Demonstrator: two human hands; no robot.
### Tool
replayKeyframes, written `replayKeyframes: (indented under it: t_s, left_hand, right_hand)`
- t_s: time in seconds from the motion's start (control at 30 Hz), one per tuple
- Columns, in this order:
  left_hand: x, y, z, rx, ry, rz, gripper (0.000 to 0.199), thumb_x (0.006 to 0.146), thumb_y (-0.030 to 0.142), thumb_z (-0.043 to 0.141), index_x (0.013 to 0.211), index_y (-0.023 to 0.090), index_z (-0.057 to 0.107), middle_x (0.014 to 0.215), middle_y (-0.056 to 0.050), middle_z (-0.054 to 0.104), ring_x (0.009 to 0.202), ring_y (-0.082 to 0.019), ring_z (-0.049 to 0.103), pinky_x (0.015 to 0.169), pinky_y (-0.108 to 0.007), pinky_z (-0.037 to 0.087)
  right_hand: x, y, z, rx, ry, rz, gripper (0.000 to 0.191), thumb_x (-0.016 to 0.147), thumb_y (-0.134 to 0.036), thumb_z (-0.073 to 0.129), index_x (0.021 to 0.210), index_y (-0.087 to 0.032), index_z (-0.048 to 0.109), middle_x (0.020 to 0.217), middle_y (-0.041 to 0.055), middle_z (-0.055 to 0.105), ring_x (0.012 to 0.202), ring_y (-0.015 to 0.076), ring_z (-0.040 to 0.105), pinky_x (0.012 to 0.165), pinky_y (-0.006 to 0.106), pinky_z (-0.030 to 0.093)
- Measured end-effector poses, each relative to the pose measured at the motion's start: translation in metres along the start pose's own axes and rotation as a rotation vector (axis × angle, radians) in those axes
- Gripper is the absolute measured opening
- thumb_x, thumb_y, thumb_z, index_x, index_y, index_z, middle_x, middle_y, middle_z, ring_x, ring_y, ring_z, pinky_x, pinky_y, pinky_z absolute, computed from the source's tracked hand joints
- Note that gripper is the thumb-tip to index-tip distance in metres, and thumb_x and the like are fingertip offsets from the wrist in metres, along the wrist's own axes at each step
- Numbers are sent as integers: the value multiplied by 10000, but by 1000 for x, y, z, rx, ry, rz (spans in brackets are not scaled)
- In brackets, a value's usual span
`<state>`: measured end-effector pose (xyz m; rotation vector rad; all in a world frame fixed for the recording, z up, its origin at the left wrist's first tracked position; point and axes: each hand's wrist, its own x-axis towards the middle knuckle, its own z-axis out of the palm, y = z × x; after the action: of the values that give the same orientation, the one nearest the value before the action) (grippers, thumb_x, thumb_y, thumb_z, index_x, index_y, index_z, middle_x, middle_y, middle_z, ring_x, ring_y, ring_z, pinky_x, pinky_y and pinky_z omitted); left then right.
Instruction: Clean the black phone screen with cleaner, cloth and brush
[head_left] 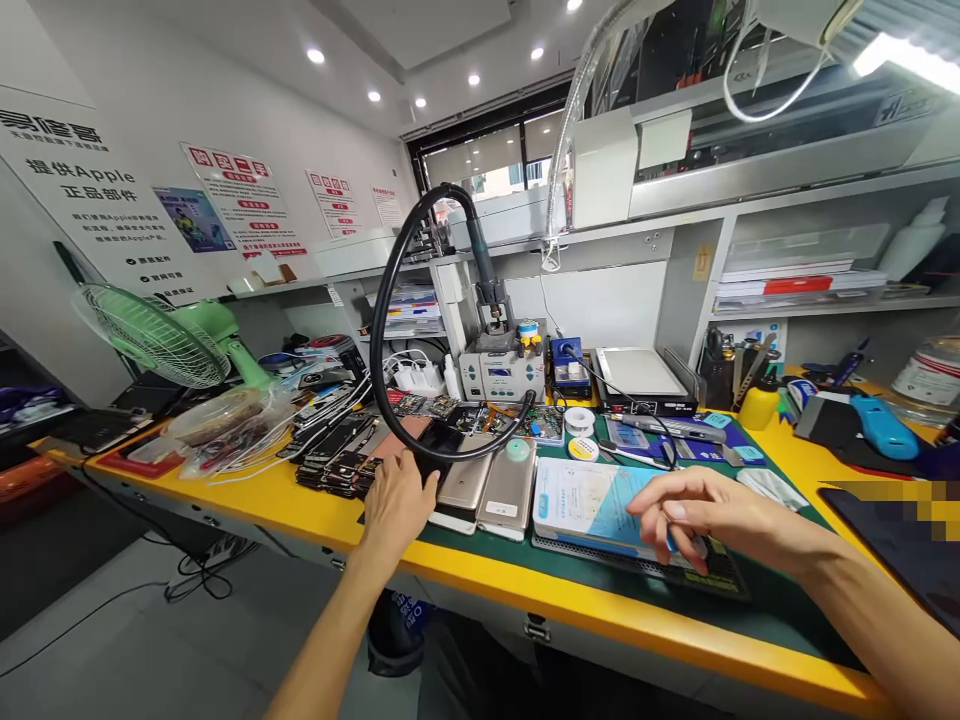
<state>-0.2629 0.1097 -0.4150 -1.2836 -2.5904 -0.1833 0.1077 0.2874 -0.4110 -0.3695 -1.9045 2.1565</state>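
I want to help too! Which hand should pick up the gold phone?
Probably the left hand. It is right beside the gold metal phone. The right hand is farther away, past the silver-gold phone, above the blue-and-white paper packet.

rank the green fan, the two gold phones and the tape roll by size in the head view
Largest to smallest:
1. Green desk fan
2. Gold phone and paler gold phone: they look alike, so I won't rank them
3. White tape roll
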Motion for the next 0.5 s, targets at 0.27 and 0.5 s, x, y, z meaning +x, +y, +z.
replayKeyframes:
  t_s: [0.27,0.5]
  left_hand:
    - [-9,1,9,149,21,66,504,1035,374,305,1322,72,588,1139,-237,636,1067,-388,617,799,-439,516]
    - [-14,3,8,232,65,132,495,1043,360,268,1189,82,651,1031,-224,663,985,-374,642,750,-436,524]
  right_hand:
    - [0,-3,1,18,19,16,372,876,-414,770,1102,-118,770,892,136,751,719,202,724,505,219,543]
    - [2,-6,3,40,45,27,375,847,-408,800,1075,-112,780,877,132,758,699,206,729,490,226,559]
